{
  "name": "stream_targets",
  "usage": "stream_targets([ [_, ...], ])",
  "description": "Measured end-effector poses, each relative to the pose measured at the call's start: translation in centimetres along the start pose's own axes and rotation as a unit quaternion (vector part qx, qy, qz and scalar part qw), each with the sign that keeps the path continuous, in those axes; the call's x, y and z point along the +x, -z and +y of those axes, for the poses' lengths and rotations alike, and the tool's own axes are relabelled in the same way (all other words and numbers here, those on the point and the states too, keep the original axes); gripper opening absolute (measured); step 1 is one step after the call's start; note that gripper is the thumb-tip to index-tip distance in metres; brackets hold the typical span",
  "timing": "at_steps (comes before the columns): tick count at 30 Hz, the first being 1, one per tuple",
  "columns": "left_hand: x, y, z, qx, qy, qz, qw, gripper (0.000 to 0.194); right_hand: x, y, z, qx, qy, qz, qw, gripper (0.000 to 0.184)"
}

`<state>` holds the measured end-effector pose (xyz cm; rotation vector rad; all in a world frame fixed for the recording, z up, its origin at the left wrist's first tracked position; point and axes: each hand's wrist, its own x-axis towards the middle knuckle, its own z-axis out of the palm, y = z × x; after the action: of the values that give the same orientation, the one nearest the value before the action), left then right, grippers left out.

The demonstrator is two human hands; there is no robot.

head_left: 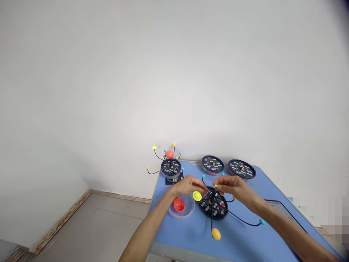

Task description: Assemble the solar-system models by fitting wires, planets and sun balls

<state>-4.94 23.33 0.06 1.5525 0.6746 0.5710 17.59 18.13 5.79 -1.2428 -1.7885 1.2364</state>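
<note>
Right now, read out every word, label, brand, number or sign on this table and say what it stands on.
No text can be read.
White labels on the front black disc: too small.
White labels on the rear left disc, middle back disc and right back disc: too small.
Yellow print on the dark card: blurred.
Marks on the black-edged board: too faint.

Blue table (174, 233): clear bowl (190, 206), 2 black-topped tubs (212, 165) back right.
</note>
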Motion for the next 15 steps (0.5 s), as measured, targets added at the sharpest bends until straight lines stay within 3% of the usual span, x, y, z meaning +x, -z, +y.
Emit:
stream_targets([
  [3,0.2,0.0,-0.2,0.003,0.008,-0.007,1.0,0.025,0.4,-0.1,-0.1,-0.106,0.058,-0.003,0.993,0.014],
  [7,0.6,0.0,-0.3,0.004,0.023,-0.022,1.0,0.026,0.7,-0.7,0.3,-0.203,0.113,-0.005,0.973,0.019],
  [15,1.1,-0.4,-0.2,-0.012,0.024,-0.051,0.998,0.029,0.5,-0.9,0.9,-0.264,0.145,-0.007,0.954,0.025],
])
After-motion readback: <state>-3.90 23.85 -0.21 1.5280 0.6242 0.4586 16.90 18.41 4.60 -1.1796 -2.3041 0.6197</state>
